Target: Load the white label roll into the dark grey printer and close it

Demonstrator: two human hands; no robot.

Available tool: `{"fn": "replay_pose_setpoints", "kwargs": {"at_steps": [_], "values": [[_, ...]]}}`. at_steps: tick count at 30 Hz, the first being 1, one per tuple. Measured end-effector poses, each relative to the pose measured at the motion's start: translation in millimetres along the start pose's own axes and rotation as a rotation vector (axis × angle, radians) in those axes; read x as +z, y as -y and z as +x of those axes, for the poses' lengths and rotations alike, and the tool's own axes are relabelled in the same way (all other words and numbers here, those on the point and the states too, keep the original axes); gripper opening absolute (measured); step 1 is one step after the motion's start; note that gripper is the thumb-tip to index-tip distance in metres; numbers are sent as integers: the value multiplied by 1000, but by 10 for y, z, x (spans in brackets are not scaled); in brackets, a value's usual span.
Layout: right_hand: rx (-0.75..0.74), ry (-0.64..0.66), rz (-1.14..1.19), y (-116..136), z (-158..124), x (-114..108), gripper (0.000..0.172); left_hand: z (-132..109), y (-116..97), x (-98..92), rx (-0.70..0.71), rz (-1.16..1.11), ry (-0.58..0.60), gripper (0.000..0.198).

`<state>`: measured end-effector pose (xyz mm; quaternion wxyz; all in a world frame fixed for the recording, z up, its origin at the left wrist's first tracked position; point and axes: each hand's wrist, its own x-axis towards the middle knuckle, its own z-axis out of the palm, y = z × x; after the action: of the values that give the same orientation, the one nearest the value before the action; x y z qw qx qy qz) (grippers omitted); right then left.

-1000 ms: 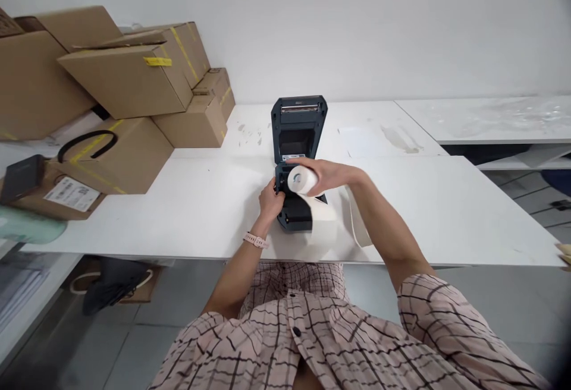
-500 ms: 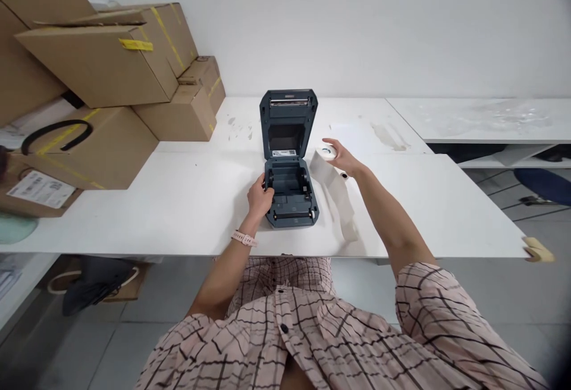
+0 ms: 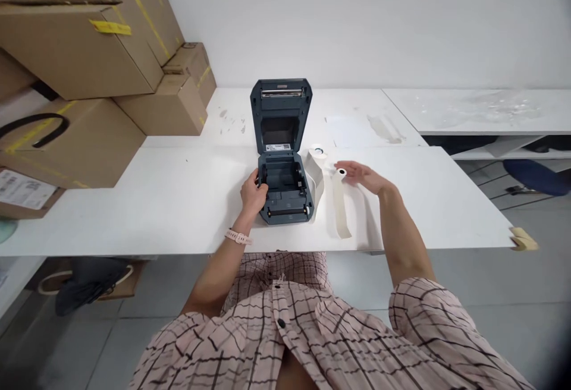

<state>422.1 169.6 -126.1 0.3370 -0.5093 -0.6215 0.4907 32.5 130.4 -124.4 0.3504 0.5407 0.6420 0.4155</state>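
Observation:
A dark label printer (image 3: 285, 186) stands on the white table with its lid (image 3: 281, 113) raised and its roll bay bare. My left hand (image 3: 254, 194) grips the left edge of its base, thumb over the rim. Right of the printer stands a wide white paper roll (image 3: 316, 155), its loose strip hanging down beside the base. A narrower roll with a dark core (image 3: 340, 175) lies just right of that, its tail unrolled toward the table's front edge. Beside this narrow roll is my right hand (image 3: 363, 176), fingers stretched out; whether the fingertips touch it I cannot tell.
Cardboard boxes (image 3: 84, 51) are stacked at the left, a black strap (image 3: 57, 119) on one of them. Clear plastic (image 3: 486, 107) lies on the far right table. A blue stool (image 3: 535, 176) stands beyond the right end. Yellowish padding (image 3: 523, 239) covers the front right corner.
My right hand has let go of the wide roll and moved down and right to the narrow roll. My left hand keeps its grip on the printer. The view has shifted slightly.

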Motion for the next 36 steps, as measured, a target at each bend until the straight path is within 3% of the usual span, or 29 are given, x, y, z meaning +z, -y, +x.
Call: {"fn": "replay_pose_setpoints", "kwargs": {"at_steps": [4, 8, 11, 14, 16, 18, 24, 29, 34, 36], "values": [[-12, 54, 70, 129, -178, 299, 57, 12, 27, 12, 6, -34, 5, 70], [-220, 219, 39, 739, -126, 627, 52, 31, 58, 9, 26, -37, 17, 70], [-411, 331, -326, 1216, 81, 1023, 48, 37, 57, 3, 46, -26, 19, 68], [-410, 376, -842, 1425, 335, 1484, 41, 23, 29, -2, 44, -25, 17, 66], [-334, 416, -1096, 1414, 453, 1709, 38, 8, 4, -4, 35, -11, 13, 63], [-291, 425, -1186, 1342, 507, 1819, 39, -5, -15, -3, 28, 6, 9, 60], [-441, 268, -933, 1122, 372, 1747, 47, -23, -23, 6, 22, -35, -5, 60], [-547, 128, -712, 1003, -21, 1740, 28, -34, -20, 5, -4, -54, 6, 64], [-556, 86, -666, 880, -571, 1811, 35, -36, 6, 13, 12, -52, 5, 62], [-533, 131, -706, 840, -756, 1817, 44, -31, 26, 25, 14, -71, 4, 62]]}}
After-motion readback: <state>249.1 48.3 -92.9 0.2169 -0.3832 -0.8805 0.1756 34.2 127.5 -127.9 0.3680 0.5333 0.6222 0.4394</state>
